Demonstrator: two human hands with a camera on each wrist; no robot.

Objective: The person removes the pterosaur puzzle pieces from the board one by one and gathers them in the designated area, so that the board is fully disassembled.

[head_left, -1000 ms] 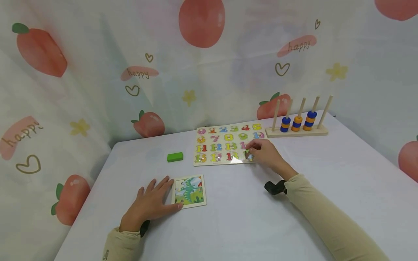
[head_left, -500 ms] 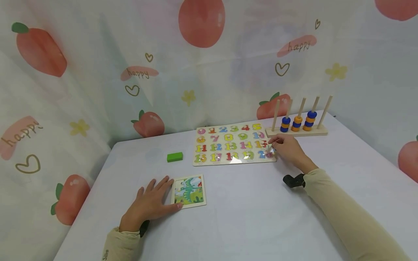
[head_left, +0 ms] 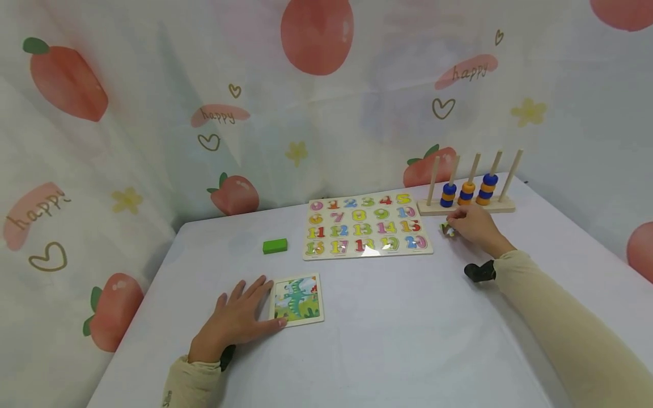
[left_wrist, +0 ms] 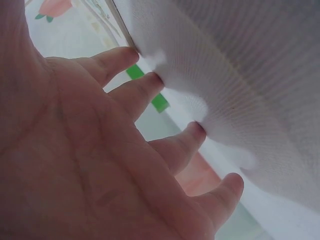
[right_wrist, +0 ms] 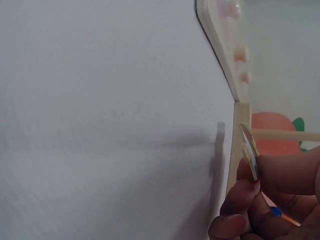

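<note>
Curtain: pale, with a fruit print; hangs behind the table and along its left side.
Left sleeve: beige, coming in from the lower left; a dark device sits at the wrist.
Left hand: palm down, fingers spread wide, gripping nothing; the index fingertip is at the upper left corner of the puzzle, the thumb tip at its lower left. The left wrist view shows fingertips resting on the white cloth.
Block: green, lying on the table beyond the puzzle, well apart from it.
Puzzle: square, pale frame round a green dinosaur picture; flat on the table beside the left hand.
Board: flat, well to the right of the block, with coloured numbers from 0 to 20 in four rows.
Piece: small, multicoloured, just right of the board and in front of the stand; the right wrist view shows it nearly edge-on. Whether it touches the table, I cannot tell.
Stand: five wooden pegs on a bar, blue and orange rings stacked on the middle three.
Right hand: thumb and finger pinching the piece.
Right sleeve: beige, reaching in from the lower right.
</note>
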